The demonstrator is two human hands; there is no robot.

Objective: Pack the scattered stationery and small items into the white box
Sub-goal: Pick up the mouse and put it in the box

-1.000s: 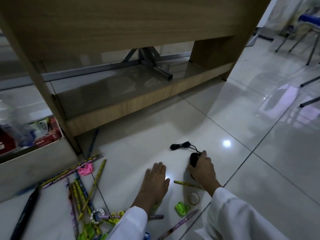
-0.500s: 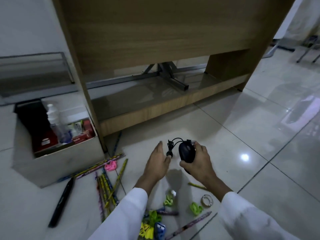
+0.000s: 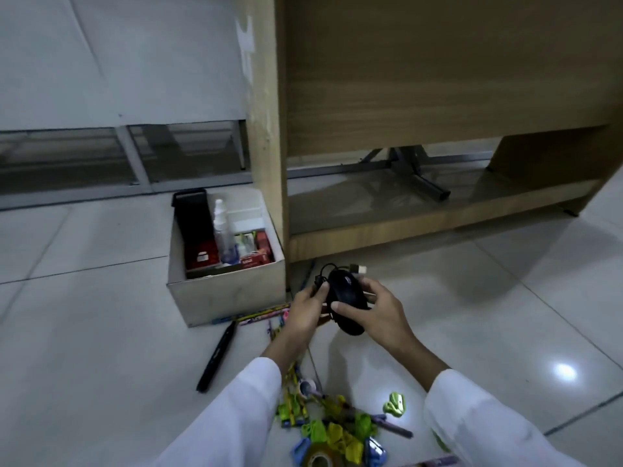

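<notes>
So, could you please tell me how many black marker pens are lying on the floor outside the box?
1. The black marker lies on the floor tiles in front of the white box, left of the pencil pile. More could be hidden under the pile or sleeves.

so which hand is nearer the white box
Left. The left hand is just right of the white box; the right hand is farther right, beyond the black mouse.

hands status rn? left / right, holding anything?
Left hand: fingers on the black mouse and its bundled cable, gripping.
Right hand: gripping the same mouse, lifted above the floor.
</notes>
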